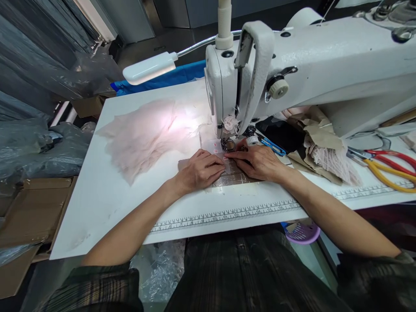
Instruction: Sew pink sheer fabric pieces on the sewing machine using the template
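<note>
A white sewing machine (312, 60) stands on a white table (107, 190). Just in front of its presser foot (228, 144) lies a small pale piece of fabric (231, 167) on the metal plate. My left hand (199, 170) lies on the fabric's left side with its fingers curled down and pressed on it. My right hand (258, 162) presses the right side, fingertips pointing left toward the needle. The fingertips of both hands nearly meet on the piece.
A heap of sheer pink fabric (143, 134) lies left of the machine under a white lamp (149, 68). Yellow and red scissors (388, 167), blue snips (272, 146) and brown paper with pink fabric (320, 151) lie at the right. Rulers (224, 215) line the table's front edge. Cardboard boxes (29, 216) stand left.
</note>
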The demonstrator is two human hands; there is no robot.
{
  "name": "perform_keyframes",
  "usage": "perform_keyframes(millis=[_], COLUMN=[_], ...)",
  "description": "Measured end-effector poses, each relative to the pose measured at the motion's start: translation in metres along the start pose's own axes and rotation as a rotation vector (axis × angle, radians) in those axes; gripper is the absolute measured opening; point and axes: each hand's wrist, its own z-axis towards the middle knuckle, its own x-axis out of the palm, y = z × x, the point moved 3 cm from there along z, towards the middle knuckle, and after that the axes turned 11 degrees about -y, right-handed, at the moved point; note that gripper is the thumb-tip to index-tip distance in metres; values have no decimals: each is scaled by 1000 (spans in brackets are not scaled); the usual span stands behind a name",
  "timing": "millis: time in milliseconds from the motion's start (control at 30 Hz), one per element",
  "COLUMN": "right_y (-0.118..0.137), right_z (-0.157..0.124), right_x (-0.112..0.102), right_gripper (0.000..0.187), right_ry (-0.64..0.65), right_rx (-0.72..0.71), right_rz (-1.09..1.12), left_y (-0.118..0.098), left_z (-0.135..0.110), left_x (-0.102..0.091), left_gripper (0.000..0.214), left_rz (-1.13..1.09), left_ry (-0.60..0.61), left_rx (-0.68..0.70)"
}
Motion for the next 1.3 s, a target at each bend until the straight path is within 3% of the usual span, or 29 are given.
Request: perform_keyframes(millis=[233,433,667,967,1300], right_y=[-2,2,1,7,15], right_z=[-1,-2,-4,-4,1], right_x=[1,-1,-1,-2,-3], right_gripper=[37,35,34,34,40], right_ry=[-23,-42,-66,-41,86], right_rx=[-7,-119,-133,-136,-78], right_rz=[7,54,45,-49,-212], left_y=[-3,-9,-13,-14,-4], left_z=[2,2,-2,2,2], left_x=[-3,-5,-4,-3,-5], left_gripper=[11,13,17,22,22], left_rz=[45,42,59,115,73], left_ry=[34,102,73,174,162], left_rx=[30,53,101,144,99])
